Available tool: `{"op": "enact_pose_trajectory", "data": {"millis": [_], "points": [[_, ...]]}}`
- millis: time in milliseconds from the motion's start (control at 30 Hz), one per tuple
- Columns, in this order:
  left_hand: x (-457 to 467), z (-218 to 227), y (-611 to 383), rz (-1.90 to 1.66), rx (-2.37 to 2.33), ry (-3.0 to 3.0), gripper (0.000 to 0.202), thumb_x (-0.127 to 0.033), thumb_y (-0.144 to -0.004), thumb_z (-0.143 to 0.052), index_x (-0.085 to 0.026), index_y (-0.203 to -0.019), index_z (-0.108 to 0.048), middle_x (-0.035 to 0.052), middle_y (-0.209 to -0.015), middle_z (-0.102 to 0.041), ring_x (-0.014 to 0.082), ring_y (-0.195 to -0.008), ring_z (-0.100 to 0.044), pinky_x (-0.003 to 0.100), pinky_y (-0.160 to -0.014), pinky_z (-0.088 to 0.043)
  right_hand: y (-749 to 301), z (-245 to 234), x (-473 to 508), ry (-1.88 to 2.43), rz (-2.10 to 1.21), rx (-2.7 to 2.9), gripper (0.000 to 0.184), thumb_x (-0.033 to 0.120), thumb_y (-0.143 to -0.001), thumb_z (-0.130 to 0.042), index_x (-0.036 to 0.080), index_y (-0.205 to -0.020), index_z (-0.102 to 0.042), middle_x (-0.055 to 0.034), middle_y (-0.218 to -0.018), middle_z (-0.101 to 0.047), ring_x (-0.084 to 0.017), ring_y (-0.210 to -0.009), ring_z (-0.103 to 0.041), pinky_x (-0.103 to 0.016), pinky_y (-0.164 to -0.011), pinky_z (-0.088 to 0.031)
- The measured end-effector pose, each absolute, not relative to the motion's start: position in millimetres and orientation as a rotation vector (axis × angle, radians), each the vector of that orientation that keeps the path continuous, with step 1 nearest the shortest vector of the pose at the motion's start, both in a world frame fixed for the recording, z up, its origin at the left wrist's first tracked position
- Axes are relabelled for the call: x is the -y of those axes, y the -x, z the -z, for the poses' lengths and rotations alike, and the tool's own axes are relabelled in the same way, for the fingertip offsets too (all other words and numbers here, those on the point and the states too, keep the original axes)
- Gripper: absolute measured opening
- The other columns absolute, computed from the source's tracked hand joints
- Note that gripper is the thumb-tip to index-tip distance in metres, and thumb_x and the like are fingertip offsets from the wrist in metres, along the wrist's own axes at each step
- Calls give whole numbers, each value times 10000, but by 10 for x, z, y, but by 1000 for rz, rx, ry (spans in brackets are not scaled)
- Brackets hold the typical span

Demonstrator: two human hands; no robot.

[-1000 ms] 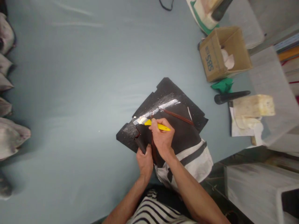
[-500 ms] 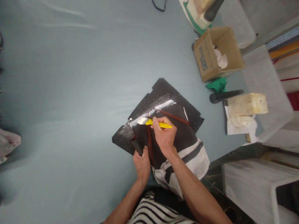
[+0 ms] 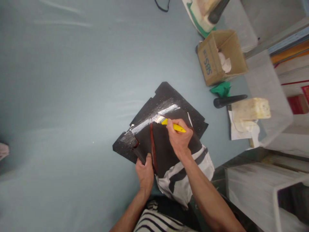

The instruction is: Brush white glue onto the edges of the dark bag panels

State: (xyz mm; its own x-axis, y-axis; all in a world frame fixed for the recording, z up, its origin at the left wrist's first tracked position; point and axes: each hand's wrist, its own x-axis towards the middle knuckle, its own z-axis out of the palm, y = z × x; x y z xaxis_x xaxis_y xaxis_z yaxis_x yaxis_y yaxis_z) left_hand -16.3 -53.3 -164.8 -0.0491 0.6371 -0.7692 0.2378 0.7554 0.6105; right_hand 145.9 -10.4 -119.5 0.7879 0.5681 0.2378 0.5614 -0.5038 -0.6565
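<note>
My right hand (image 3: pixel 180 135) grips a brush with a yellow handle (image 3: pixel 179 128). Its white-coated bristles (image 3: pixel 158 119) touch a wet white strip (image 3: pixel 142 126) along the edge of a dark panel (image 3: pixel 165 141). Brown-red trim (image 3: pixel 152 141) runs down that panel, and pale cloth with dark bands (image 3: pixel 185 174) hangs from its near side. Beneath it lies a larger dark sheet (image 3: pixel 166 91) with notched edges and white smears. My left hand (image 3: pixel 145 169) pinches the panel's near-left edge, thumb on top; its other fingers are partly hidden.
At the right stand a cardboard box (image 3: pixel 209 61) with pale pieces inside, a green scrap (image 3: pixel 221 89), a black tapered tool (image 3: pixel 230 101) and a yellowish block (image 3: pixel 252 108). Clear plastic sheeting (image 3: pixel 267 83) borders the blue-grey table (image 3: pixel 72 96). A white bin (image 3: pixel 251 183) sits lower right.
The brush in my right hand has moved right and slightly up along the white strip. My left hand keeps its hold on the panel. The whole view has shifted slightly.
</note>
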Motion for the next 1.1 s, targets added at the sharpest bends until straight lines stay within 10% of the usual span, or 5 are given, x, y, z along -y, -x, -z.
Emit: {"op": "enact_pose_trajectory", "data": {"millis": [1100], "points": [[473, 1604, 126, -285, -1707, -747, 431, -538, -735, -662, -150, -911, -728, 144, -904, -797, 312, -874, -732, 430, -815, -570, -1653, 1207, -63, 2220, -94, 683, 313, 474, -947, -648, 237, -743, -663, 7, -677, -718, -159, -619, -664, -251, -625, -483]]}}
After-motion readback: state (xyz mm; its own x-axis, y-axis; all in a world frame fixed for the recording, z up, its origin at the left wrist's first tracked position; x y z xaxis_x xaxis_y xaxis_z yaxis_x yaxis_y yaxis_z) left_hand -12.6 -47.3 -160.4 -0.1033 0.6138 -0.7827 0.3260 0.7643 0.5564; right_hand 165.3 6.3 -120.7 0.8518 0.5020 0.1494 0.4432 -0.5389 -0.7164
